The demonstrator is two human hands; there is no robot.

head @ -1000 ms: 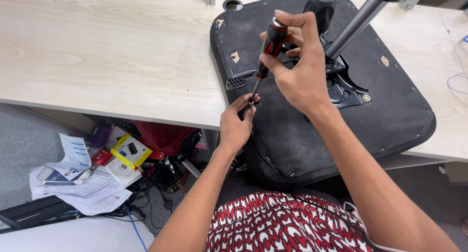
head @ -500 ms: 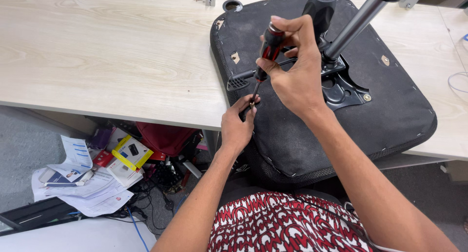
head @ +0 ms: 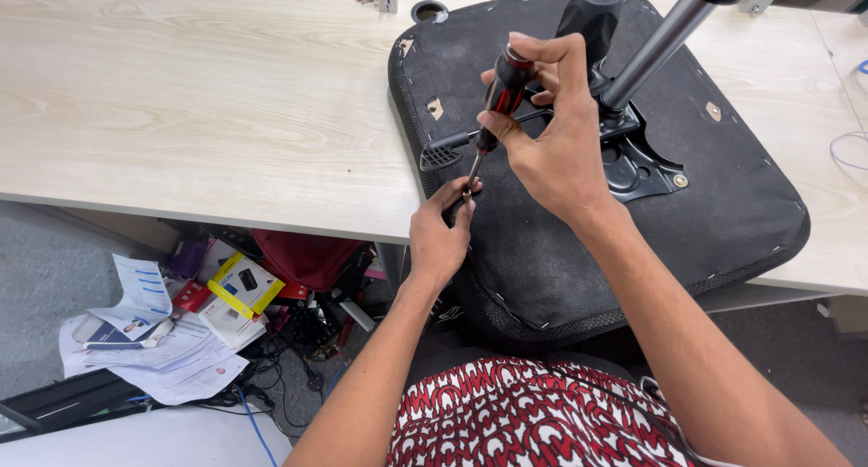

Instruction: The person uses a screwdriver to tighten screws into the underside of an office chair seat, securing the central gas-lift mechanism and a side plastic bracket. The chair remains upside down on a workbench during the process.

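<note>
While the right hand (head: pixel 551 146) grips a screwdriver (head: pixel 495 105), the left hand (head: pixel 440 236) pinches its tip against the upturned seat (head: pixel 723 205).

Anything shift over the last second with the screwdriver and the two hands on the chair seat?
Very little. The right hand turned slightly around the red-and-black-handled screwdriver, fingers regripping the handle; the shaft stayed near upright. The left hand kept pinching at the tip on the upturned black fabric chair seat. The seat, its grey metal post and the pale wooden table stayed put.
</note>
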